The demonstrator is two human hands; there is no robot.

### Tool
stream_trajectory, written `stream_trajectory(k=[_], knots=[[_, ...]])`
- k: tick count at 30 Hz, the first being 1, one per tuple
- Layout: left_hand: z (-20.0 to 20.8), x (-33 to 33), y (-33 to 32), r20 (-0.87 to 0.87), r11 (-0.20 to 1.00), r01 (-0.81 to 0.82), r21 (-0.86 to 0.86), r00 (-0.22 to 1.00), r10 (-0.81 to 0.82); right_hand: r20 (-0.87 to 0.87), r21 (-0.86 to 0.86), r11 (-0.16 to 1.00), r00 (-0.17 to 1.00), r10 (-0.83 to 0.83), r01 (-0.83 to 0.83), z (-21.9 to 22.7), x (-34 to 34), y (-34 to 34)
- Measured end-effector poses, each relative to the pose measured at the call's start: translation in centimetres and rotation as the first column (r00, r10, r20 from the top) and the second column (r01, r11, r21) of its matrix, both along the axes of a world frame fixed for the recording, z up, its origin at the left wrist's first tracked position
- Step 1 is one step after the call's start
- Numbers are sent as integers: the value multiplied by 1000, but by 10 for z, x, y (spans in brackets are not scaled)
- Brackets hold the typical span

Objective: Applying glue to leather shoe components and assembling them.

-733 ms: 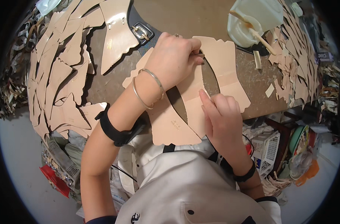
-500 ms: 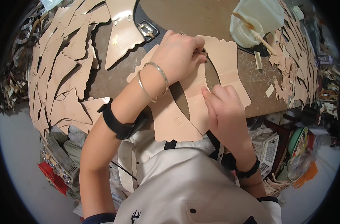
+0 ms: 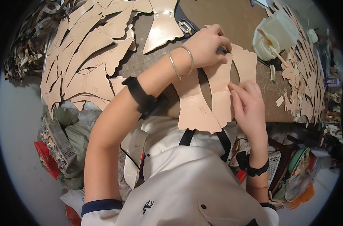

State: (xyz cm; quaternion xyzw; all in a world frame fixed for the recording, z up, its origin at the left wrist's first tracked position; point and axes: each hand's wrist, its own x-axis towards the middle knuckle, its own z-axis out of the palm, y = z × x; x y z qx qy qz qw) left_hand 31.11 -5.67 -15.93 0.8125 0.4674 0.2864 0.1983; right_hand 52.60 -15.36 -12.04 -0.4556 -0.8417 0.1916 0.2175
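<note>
A tan leather piece (image 3: pixel 201 109) with a curved cut-out lies on the brown worktable (image 3: pixel 224 19) right in front of me. My left hand (image 3: pixel 207 47) reaches across and pinches the piece's far edge with its fingertips. My right hand (image 3: pixel 247 103) presses flat on the piece's right flap with the fingers stretched out. Two thin bangles circle my left wrist, and a black band wraps each forearm.
Many similar tan leather cut-outs (image 3: pixel 88 56) are stacked on the left of the table. A translucent tub (image 3: pixel 275 35) with a stick in it stands at the far right, beside leather scraps (image 3: pixel 303 86). A metal clip (image 3: pixel 186 26) lies beyond my left hand. Clutter fills the floor on both sides.
The view has shifted slightly. Both hands stay on the leather piece; my right hand has slid a little along the right flap.
</note>
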Motion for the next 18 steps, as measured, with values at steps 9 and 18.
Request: stream_trajectory(k=[9,18], knots=[[15,-6,23,-181,985,97,-142,976,-122,-3,97,941,945,327,-325,-3,-55,-23],[3,-14,20,-183,981,71,-181,977,-105,177,50,892,883,435,-450,-7,-71,-18]])
